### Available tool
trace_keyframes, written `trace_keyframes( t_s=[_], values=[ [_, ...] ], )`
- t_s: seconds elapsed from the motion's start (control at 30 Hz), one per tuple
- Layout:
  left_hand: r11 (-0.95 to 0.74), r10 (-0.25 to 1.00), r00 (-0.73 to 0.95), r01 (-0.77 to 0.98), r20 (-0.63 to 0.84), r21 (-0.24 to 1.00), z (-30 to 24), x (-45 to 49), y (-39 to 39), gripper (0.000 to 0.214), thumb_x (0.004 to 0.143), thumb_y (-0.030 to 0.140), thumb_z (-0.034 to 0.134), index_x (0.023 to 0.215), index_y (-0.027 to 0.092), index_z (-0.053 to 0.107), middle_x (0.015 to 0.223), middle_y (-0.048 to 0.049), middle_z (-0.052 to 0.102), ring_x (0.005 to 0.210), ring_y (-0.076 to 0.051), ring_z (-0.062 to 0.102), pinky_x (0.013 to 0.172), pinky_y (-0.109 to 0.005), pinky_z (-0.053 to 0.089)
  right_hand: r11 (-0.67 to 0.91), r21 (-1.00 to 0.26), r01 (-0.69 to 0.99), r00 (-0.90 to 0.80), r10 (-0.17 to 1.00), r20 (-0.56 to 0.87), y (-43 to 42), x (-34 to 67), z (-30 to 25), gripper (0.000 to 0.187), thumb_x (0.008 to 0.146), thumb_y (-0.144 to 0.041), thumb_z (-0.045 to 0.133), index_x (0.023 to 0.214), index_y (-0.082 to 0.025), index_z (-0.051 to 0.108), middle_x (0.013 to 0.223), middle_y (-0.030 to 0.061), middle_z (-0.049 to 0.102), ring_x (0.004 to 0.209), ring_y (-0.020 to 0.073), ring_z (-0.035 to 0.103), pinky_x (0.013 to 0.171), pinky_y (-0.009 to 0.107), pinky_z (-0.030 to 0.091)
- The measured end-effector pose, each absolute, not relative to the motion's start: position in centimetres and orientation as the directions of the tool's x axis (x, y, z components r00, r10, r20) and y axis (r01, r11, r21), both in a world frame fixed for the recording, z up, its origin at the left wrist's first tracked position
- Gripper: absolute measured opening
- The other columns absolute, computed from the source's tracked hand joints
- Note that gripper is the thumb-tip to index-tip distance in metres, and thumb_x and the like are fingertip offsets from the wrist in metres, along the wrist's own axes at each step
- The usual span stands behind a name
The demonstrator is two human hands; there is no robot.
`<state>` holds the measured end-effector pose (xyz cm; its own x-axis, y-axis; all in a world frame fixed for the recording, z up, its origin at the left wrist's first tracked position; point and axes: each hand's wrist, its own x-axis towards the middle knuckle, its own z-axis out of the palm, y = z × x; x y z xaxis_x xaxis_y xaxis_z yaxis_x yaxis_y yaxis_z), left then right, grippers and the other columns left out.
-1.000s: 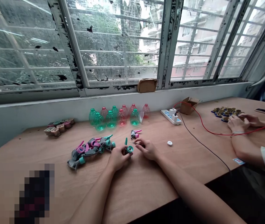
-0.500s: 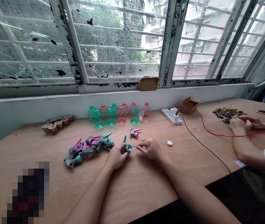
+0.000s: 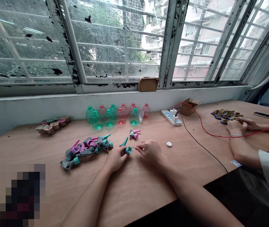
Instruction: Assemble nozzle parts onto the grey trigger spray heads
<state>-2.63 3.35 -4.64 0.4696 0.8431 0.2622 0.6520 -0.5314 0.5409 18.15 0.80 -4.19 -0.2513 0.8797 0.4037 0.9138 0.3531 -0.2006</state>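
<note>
My left hand is closed around a grey and teal trigger spray head, its collar facing right. The fingertips of my right hand pinch a thin tube whose other end is at that collar; whether it sits inside I cannot tell. Left of my hands lies a heap of grey spray heads with pink and teal triggers and collars. One grey and pink spray head lies just beyond my hands. A small white disc rests to the right.
Green and red clear bottles stand along the wall. Small cups sit at the left. A power strip with red and black cables and a cardboard box are at the back right. A co-worker's hands touch gold and blue pieces.
The whole view has shifted slightly, so things appear a little further left. My hands keep the same grip, and the spray head has turned slightly, showing more of its teal trigger.
</note>
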Motion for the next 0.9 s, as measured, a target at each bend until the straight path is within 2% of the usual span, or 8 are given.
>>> trace_keyframes(
  t_s=[0.23, 0.43, 0.6, 0.7, 0.9],
  values=[
    [-0.539, 0.834, 0.489, 0.618, 0.256, 0.573, -4.4, -2.7, 3.2, 0.026, 0.078, 0.023, 0.052, 0.098, 0.019, 0.068, 0.066, 0.0, 0.06, 0.061, -0.015, 0.05, 0.056, -0.024, 0.032, 0.334, -0.122, 0.934, -0.276, 0.897, 0.345, 0.6, 18.0, -3.5, 0.04, 0.091, -0.047, 0.045, 0.078, -0.025, 0.076, 0.075, 0.0083, 0.073, 0.063, 0.0184, 0.061, 0.056, 0.027, 0.029],
    [-0.544, 0.826, 0.506, 0.594, 0.25, 0.593, -4.3, -2.9, 3.2, 0.024, 0.078, 0.022, 0.051, 0.096, 0.018, 0.067, 0.073, -0.0013, 0.064, 0.065, -0.015, 0.052, 0.06, -0.024, 0.035, 0.394, -0.108, 0.913, -0.34, 0.879, 0.336, 0.6, 18.2, -3.3, 0.039, 0.09, -0.044, 0.047, 0.07, -0.024, 0.074, 0.071, 0.0066, 0.072, 0.062, 0.0165, 0.059, 0.055, 0.027, 0.025],
    [-0.548, 0.817, 0.522, 0.571, 0.245, 0.611, -4.4, -3.1, 3.3, 0.026, 0.079, 0.023, 0.05, 0.097, 0.018, 0.067, 0.077, -0.0022, 0.065, 0.068, -0.016, 0.053, 0.061, -0.024, 0.038, 0.476, -0.171, 0.863, -0.397, 0.847, 0.353, 0.9, 18.6, -3.4, 0.034, 0.089, -0.04, 0.051, 0.068, -0.025, 0.074, 0.067, 0.0043, 0.071, 0.058, 0.0144, 0.057, 0.055, 0.027, 0.023],
    [-0.55, 0.809, 0.539, 0.55, 0.237, 0.628, -4.4, -3.1, 3.3, 0.028, 0.079, 0.024, 0.05, 0.1, 0.017, 0.067, 0.079, -0.0027, 0.066, 0.069, -0.016, 0.055, 0.062, -0.024, 0.039, 0.511, -0.216, 0.832, -0.42, 0.834, 0.358, 1.0, 18.7, -3.6, 0.03, 0.089, -0.039, 0.052, 0.075, -0.026, 0.076, 0.069, 0.0035, 0.072, 0.059, 0.0138, 0.057, 0.056, 0.027, 0.025],
    [-0.574, 0.794, 0.553, 0.543, 0.254, 0.613, -4.1, -3.1, 3.3, 0.022, 0.079, 0.026, 0.053, 0.093, 0.018, 0.068, 0.076, -0.0016, 0.066, 0.069, -0.016, 0.055, 0.063, -0.023, 0.039, 0.539, -0.299, 0.787, -0.429, 0.827, 0.363, 1.4, 18.8, -4.4, 0.028, 0.089, -0.04, 0.051, 0.087, -0.027, 0.077, 0.072, 0.0034, 0.074, 0.058, 0.0127, 0.056, 0.056, 0.025, 0.028]
  ],
)
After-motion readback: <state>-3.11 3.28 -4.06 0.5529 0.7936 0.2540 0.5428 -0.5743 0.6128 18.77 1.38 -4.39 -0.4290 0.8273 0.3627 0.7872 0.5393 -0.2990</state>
